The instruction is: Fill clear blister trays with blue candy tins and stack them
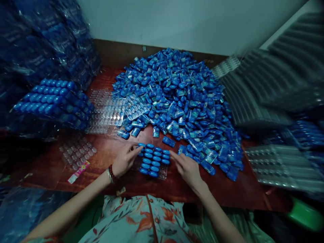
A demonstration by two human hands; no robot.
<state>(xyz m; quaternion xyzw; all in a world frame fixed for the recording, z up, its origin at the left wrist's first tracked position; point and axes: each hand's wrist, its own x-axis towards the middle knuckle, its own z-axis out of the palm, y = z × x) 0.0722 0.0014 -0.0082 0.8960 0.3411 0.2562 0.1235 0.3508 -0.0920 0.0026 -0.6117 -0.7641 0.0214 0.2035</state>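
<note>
In front of me on the red-brown table lies a clear plastic tray (pixel 163 172), partly filled with rows of glossy blue oval packs (pixel 149 155). My left hand (pixel 125 160), with a beaded bracelet and a bangle at the wrist, has its fingertips closed on a pack at the upper left corner. At the opposite side, the fingertips of my right hand (pixel 187 168) press together against the end pack of the right column. The undersides of both fingers and part of the tray's lower left are hidden. Single wrapped packs (pixel 168 141) lie just beyond the tray.
A large heap of blue wrapped packs (pixel 177 94) covers the table's back. Filled trays (pixel 50 98) are stacked left, near empty clear trays (pixel 106 111) and a pink-yellow strip (pixel 79 172). Grey ridged trays (pixel 255 91) are piled right, above another clear tray (pixel 283 165).
</note>
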